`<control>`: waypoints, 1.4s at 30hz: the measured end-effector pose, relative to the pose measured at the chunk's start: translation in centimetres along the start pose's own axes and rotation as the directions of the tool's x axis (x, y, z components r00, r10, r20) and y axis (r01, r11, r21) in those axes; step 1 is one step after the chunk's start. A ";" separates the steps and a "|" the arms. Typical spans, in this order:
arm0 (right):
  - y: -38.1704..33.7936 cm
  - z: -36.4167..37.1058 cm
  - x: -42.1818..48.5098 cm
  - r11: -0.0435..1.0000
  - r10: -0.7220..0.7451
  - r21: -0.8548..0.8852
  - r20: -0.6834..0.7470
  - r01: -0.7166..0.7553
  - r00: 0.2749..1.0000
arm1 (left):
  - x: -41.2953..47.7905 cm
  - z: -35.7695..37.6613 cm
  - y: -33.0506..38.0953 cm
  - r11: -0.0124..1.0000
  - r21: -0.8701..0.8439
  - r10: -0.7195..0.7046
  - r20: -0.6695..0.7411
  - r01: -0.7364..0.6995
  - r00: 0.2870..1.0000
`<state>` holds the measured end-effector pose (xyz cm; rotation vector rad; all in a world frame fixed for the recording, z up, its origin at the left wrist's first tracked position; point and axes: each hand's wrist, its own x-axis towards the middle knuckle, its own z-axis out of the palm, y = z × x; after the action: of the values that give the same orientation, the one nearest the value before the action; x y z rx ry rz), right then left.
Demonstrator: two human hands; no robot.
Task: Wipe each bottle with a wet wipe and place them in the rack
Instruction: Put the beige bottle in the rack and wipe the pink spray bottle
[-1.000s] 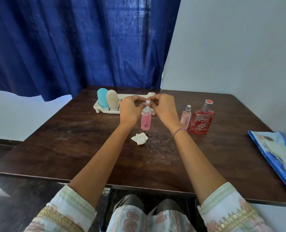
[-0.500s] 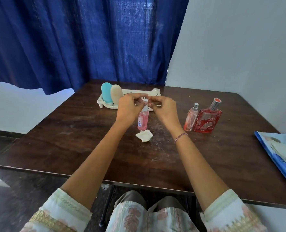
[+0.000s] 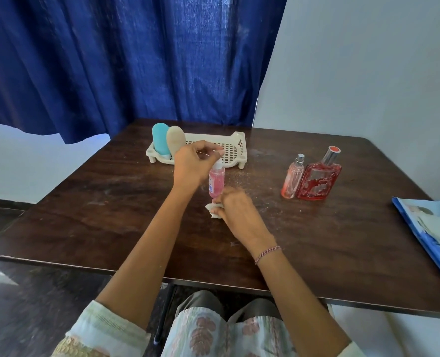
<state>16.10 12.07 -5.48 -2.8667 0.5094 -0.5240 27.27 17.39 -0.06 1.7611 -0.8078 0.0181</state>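
Holding the pink bottle [image 3: 216, 182] upright just in front of the rack [image 3: 235, 144], we pinch its white cap from above with the curled fingertips of our left hand [image 3: 193, 163]. Our right hand [image 3: 238, 211] is closed round the crumpled wet wipe [image 3: 212, 210] at the bottle's base. That hand and the wipe hide the base, so we cannot tell whether it rests on the table [image 3: 110, 202].

We judge the bottle small, light and made of plastic, with a smooth wall that will turn slippery once damp. A pinch on the cap alone lets it swing, so we would hold it round the middle of the body while wiping.

Its long axis runs vertically, with the cap pointing up.

In the rack's left end stand a teal bottle [image 3: 160, 139] and a beige bottle [image 3: 175, 141]. To the right of the rack, well apart from it, a slim spray bottle [image 3: 293, 176] touches a red perfume bottle [image 3: 316, 182]. Both look like glass, which we would set down gently.
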 end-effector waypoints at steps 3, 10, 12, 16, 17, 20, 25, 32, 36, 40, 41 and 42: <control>0.2 0.1 0.3 1.000 0.017 0.002 0.060 -0.017 0.998 | 0.2 0.0 0.0 1.000 -0.007 -0.015 0.004 0.015 1.000; 0.4 -0.8 0.4 0.968 0.020 0.251 -0.138 0.016 0.990 | 0.2 -0.1 -0.2 1.000 -0.030 -0.002 0.026 0.003 1.000; 0.6 -1.5 0.2 0.951 0.075 0.303 -0.440 0.069 0.895 | 0.2 -0.1 -0.3 0.999 -0.038 0.006 0.024 -0.005 1.000; 0.4 -2.6 1.8 0.962 0.017 0.239 -0.537 0.133 0.844 | 0.2 0.0 -0.3 0.998 -0.057 0.013 0.032 -0.011 0.999; 0.4 -2.5 2.3 0.972 -0.028 0.188 -0.510 0.143 0.860 | 0.3 0.0 -0.4 0.998 -0.055 0.013 0.031 -0.011 0.999; 0.7 -1.5 2.3 0.984 -0.118 0.066 -0.463 0.167 0.879 | 0.5 -0.1 -0.6 0.998 -0.062 0.012 0.034 -0.010 0.999; 1.0 -0.8 2.0 0.986 -0.114 0.056 -0.457 0.156 0.882 | 0.8 0.1 -1.0 0.998 -0.060 0.004 0.037 -0.002 0.999; 1.1 -0.7 1.5 0.986 -0.091 0.079 -0.490 0.148 0.867 | 0.5 0.3 -1.2 0.993 -0.114 0.013 0.011 -0.011 1.000; 1.2 -0.5 2.0 0.981 -0.057 0.138 -0.483 0.140 0.874 | 0.6 0.5 -1.6 0.994 -0.108 0.026 0.008 -0.025 1.000; 1.9 0.6 1.7 0.991 -0.054 0.104 -0.270 0.085 0.961 | 0.4 0.5 -2.2 0.985 -0.144 0.098 0.008 -0.096 0.995; 1.8 0.6 1.6 0.991 -0.055 0.106 -0.263 0.085 0.963 | 0.3 0.5 -2.5 0.978 -0.173 0.117 0.007 -0.114 0.993; 1.8 0.6 1.6 0.987 -0.056 0.126 -0.303 0.098 0.951 | 0.3 0.6 -2.8 0.970 -0.210 0.127 0.006 -0.123 0.992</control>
<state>17.16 9.89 -5.94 -2.6944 0.3863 -0.9763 28.72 17.06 -2.52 1.5127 -0.9011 0.0005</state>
